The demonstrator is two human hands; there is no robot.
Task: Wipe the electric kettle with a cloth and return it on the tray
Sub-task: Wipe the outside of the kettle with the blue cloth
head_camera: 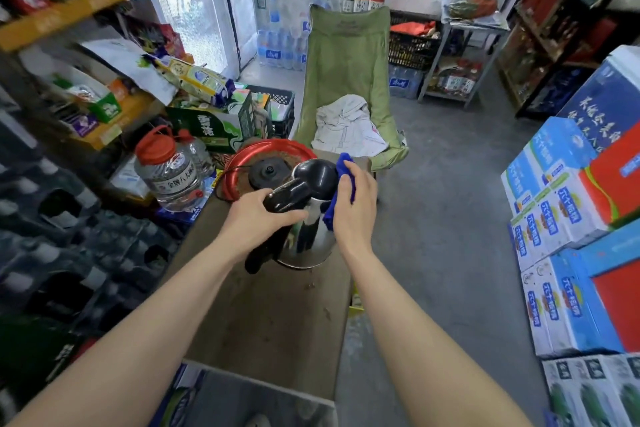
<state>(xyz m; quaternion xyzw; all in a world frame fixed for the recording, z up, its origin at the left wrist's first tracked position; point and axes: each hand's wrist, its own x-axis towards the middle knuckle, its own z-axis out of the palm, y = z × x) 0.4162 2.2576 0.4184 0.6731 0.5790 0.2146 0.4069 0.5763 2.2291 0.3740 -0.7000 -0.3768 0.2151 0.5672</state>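
A steel electric kettle [310, 239] with a black lid and black handle stands on the brown table [270, 322], nearer to me than the tray. My left hand [259, 218] grips its black handle. My right hand [356, 208] presses a blue cloth [344, 166] against the kettle's right side. Behind the kettle lies a round red tray [235, 166] with the black kettle base [268, 172] on it.
A large clear jug [168, 172] with a red cap stands left of the tray. A green folding chair [346, 80] with a white cloth on it is behind the table. Stacked blue and red cartons [571, 218] line the right; shelves and crates fill the left.
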